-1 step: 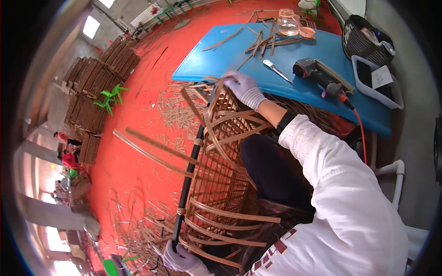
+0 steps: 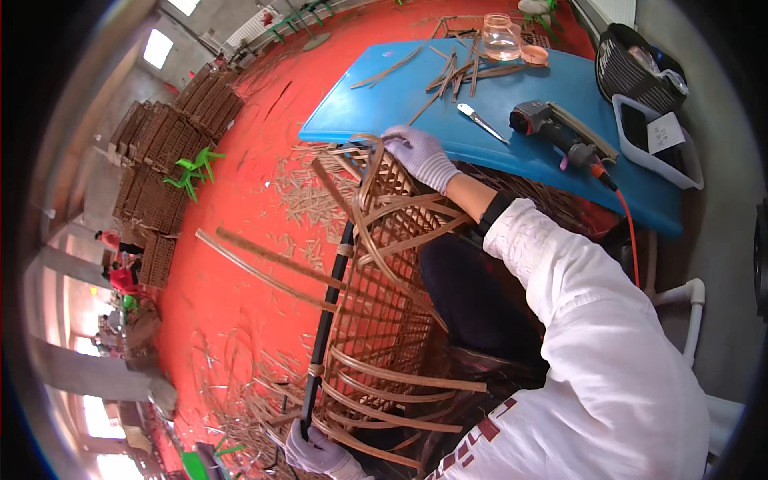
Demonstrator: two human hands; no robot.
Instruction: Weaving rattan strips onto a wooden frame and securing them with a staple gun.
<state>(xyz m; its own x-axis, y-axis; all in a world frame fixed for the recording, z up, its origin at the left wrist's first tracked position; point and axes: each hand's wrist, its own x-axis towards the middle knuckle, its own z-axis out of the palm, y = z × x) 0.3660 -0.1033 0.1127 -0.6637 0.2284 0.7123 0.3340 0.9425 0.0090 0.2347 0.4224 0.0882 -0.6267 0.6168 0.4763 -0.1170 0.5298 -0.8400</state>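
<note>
- The woven basket (image 2: 380, 312), openwork in brown rattan-like strips, stands tipped in front of the person, left of a dark-clad knee (image 2: 460, 280) and just off the near edge of the blue table (image 2: 360, 104).
- A straight black bar (image 2: 320, 340) runs along its left rim, with 2 brown wraps (image 2: 317, 368) clear to see between the hands.
- The left hand (image 2: 316, 452), gloved, is closed around the near end of that bar.
- The right hand (image 2: 418, 156), also gloved, has its fingers bent against the looped strips (image 2: 370, 180) at the far corner; the fingertips are partly hidden, so I cannot tell whether they pinch a strip.
- 2 long strip ends (image 2: 272, 268) jut left over the red floor (image 2: 240, 184); more strip ends (image 2: 408, 374) curve out to the right at the near end.
- Handling, as a judgement: light for its bulk, with a rigid bar and a springy weave that would flex if squeezed. The loose ends look likely to whip back or split if bent sharply.
- Best holds would be the bar or the bound corners, not the free ends; smooth strips may slide under gloves.
</note>
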